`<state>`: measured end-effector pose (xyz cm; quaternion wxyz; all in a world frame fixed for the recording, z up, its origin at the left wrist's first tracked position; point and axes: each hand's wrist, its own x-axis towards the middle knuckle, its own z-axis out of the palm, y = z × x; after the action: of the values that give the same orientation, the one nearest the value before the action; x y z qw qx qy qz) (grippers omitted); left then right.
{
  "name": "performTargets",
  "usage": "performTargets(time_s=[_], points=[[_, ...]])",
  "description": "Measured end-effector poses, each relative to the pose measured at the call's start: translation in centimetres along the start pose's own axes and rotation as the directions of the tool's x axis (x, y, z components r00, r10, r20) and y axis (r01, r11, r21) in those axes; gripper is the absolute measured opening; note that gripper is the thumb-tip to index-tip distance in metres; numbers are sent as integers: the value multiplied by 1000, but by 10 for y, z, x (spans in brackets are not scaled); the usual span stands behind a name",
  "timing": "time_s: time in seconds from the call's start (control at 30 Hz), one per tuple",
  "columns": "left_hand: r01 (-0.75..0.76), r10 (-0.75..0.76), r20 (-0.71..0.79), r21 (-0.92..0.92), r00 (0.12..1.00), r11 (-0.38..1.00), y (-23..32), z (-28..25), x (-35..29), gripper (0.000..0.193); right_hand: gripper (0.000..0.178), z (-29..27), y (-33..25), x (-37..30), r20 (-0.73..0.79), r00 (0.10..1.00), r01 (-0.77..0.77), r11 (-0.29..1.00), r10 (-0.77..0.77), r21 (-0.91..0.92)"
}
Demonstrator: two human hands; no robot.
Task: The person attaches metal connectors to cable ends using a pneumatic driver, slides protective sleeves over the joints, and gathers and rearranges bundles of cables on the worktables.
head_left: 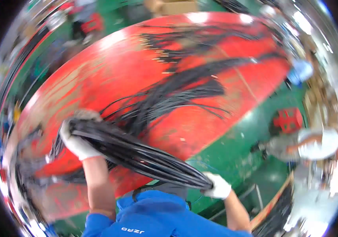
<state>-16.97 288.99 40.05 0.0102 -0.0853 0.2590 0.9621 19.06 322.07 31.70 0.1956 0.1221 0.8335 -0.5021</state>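
A thick bundle of black cables [137,154] stretches between my two gloved hands, in front of my body and over the near edge of the red table. My left hand [76,144], in a white glove, is closed around the bundle's left end. At the right end, where the strands draw together, my right hand [217,186] grips it in a white glove. Beyond the bundle, more loose black cables [169,94] lie spread over the red table [94,79]. Blur hides the finer detail of the cable ends.
At the table's far side lie more cables [157,47] with brass-coloured ends. Further cables [70,175] lie at the near left. A red stool [289,120] stands on the green floor at right, beside a person in a light shirt [319,144]. Another person [299,71] is at the table's right end.
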Motion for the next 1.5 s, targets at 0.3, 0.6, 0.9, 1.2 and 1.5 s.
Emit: performTargets(time_s=[0.3,0.6,0.9,1.2,1.5], points=[[326,-325,-52,-2,944,946,-221,61,-3,41,69,-316,82,15,-58,998,1,901,-29,-433],[733,-751,-15,231,660,639,-348,-203,32,41,58,-342,148,227,-724,655,-319,790,-216,-524],[131,-580,-290,945,761,-301,-253,-271,-152,44,65,16,204,200,-703,707,-250,900,-84,-358],[60,-461,-239,928,855,-369,-144,-320,-186,46,51,-3,184,196,-392,920,-238,837,31,-492],[294,-206,-368,902,907,-317,36,-402,-313,54,41,153,107,186,-682,664,120,944,-307,-309]])
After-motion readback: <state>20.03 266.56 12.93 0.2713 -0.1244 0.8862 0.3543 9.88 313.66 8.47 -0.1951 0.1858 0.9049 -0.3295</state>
